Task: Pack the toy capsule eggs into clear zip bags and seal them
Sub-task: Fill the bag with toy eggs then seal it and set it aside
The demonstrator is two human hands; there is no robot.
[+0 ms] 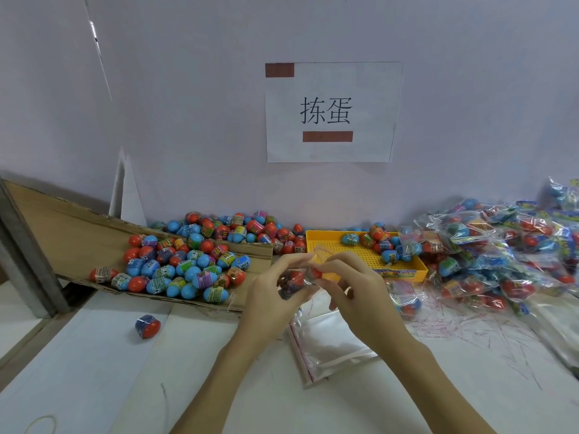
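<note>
Head view: left hand (269,292) gripping a bagged egg (293,281), right hand (351,283) pinching the bag (313,270) top. Sealing step, probably; next, press along the strip.

The bag (308,270) pinched between both hands is blurred, and the fingers (291,261) cover most of the eggs (293,281) inside it, so their number is unclear. The heap of packed bags (507,245) runs off the right edge.
</note>
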